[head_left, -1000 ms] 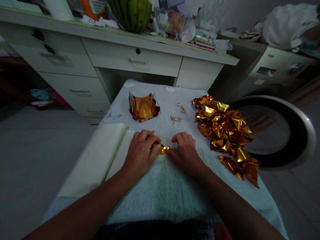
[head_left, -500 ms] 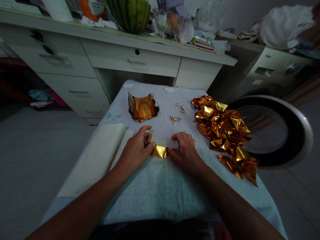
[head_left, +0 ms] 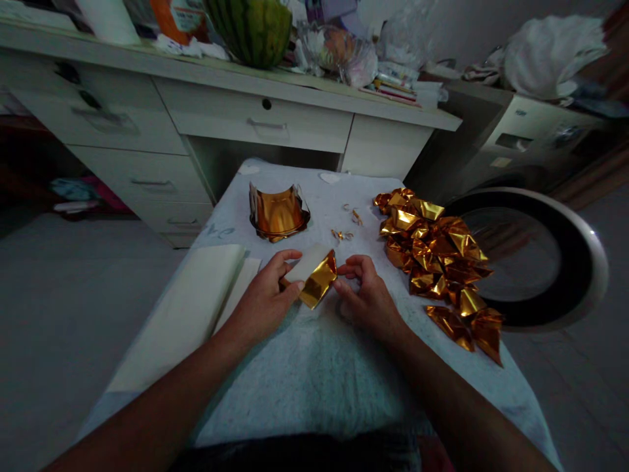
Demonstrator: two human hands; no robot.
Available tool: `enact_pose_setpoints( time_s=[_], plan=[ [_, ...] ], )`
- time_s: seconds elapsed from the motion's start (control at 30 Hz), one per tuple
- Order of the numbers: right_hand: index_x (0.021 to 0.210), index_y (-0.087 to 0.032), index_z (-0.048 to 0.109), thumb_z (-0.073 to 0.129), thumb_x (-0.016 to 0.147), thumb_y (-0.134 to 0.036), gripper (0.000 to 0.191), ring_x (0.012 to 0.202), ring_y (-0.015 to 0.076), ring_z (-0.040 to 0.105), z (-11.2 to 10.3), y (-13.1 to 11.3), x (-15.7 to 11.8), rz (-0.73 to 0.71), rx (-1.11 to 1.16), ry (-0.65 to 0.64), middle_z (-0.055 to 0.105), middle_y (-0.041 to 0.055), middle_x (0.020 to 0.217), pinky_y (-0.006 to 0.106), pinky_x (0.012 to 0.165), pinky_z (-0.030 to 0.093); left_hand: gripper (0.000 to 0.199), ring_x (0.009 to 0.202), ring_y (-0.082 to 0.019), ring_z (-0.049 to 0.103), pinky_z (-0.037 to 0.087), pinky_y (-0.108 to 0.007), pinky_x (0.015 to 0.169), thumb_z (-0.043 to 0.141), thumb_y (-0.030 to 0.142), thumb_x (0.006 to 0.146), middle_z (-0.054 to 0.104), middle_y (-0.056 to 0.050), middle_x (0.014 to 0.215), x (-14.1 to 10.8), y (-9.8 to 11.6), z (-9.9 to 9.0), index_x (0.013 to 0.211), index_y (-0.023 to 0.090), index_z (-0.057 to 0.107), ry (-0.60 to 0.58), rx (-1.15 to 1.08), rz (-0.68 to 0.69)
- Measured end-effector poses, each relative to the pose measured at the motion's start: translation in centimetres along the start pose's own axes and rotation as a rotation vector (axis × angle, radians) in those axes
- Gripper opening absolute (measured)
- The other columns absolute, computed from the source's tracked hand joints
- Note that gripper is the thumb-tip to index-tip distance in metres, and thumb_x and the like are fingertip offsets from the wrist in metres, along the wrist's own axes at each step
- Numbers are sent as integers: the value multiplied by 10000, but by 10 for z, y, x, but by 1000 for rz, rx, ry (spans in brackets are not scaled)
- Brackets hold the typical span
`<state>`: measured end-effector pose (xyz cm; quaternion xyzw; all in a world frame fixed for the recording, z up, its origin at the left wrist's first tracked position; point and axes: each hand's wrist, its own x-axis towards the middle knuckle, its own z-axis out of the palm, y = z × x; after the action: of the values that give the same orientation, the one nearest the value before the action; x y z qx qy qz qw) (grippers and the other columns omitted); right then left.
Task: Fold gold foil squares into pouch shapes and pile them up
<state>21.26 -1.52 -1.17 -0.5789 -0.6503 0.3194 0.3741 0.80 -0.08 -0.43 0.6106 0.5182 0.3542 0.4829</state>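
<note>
Between my hands is a small piece of gold foil paper, its shiny side facing me, with a white paper strip lying along its back. My left hand grips the left end, thumb in front and fingers behind. At the right end my right hand has its curled fingertips and thumb on the foil's edge. Beyond my left hand stands a stack of curved gold foil sheets. Small twisted gold scraps lie farther back. To the right is a heap of folded gold foil pieces.
A pad of off-white paper lies on the cloth-covered table at the left. Behind stands a white desk with a watermelon on it. A washing machine with its round door open is at the right.
The foil and its white strip have tilted, the right end rising and turning away from me. My left hand keeps its grip, while my right fingers have shifted along the right edge.
</note>
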Motion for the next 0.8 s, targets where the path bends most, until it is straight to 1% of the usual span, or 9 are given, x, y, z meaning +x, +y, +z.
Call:
enact_pose_setpoints(
  time_s=[0.1, 0.17, 0.27, 0.4, 0.57, 0.67, 0.8],
  plan=[
    [1029, -236, 477, 497, 919, -364, 170, 810, 158, 590, -2, -2, 0, 17, 299, -88, 629, 12, 917, 294, 722, 452, 429, 741, -150, 616, 469, -272, 647, 545, 232, 846, 650, -28, 990, -2, -2, 3, 1263, 244, 448, -48, -26, 22],
    [947, -228, 501, 491, 918, -354, 130, 716, 132, 554, -1, -1, 2, 31, 403, -86, 591, -13, 820, 262, 653, 423, 424, 724, -143, 607, 465, -266, 634, 543, 231, 851, 640, -16, 970, -3, -5, 5, 1262, 256, 442, -88, -38, 37],
    [878, -215, 526, 569, 858, -301, 98, 669, 117, 517, 2, 2, 4, 28, 410, -59, 559, -25, 766, 243, 612, 396, 442, 717, -132, 597, 471, -265, 629, 550, 230, 851, 604, -5, 980, -5, -7, 6, 1275, 278, 434, -122, -49, 53],
    [868, -211, 547, 597, 818, -265, 90, 648, 116, 520, 4, 5, 6, 37, 398, -47, 563, -30, 740, 241, 599, 406, 482, 726, -108, 577, 491, -267, 639, 564, 197, 827, 541, -34, 1135, -10, -4, 6, 1285, 282, 442, -117, -29, 101],
    [870, -202, 567, 603, 789, -266, 110, 654, 121, 547, 2, 5, 8, 67, 421, -14, 594, -22, 735, 247, 615, 427, 532, 790, -91, 579, 539, -284, 740, 593, 90, 762, 408, -43, 1299, -17, 2, 6, 1242, 300, 501, -177, 175, 308],
    [883, -197, 567, 609, 783, -277, 135, 660, 123, 549, 2, 6, 9, 78, 449, -39, 596, -16, 749, 253, 622, 427, 499, 808, -93, 581, 555, -295, 760, 558, 38, 768, 366, -48, 1332, -19, 0, 8, 1197, 290, 532, -145, 298, 398],
    [890, -197, 564, 585, 802, -260, 110, 660, 121, 545, 3, 6, 9, 75, 431, -60, 590, -20, 746, 252, 620, 419, 349, 943, -158, 566, 543, -359, 842, 567, 54, 812, 355, -69, 1350, -19, -4, 10, 1099, 251, 590, 6, 486, 573]
  ],
)
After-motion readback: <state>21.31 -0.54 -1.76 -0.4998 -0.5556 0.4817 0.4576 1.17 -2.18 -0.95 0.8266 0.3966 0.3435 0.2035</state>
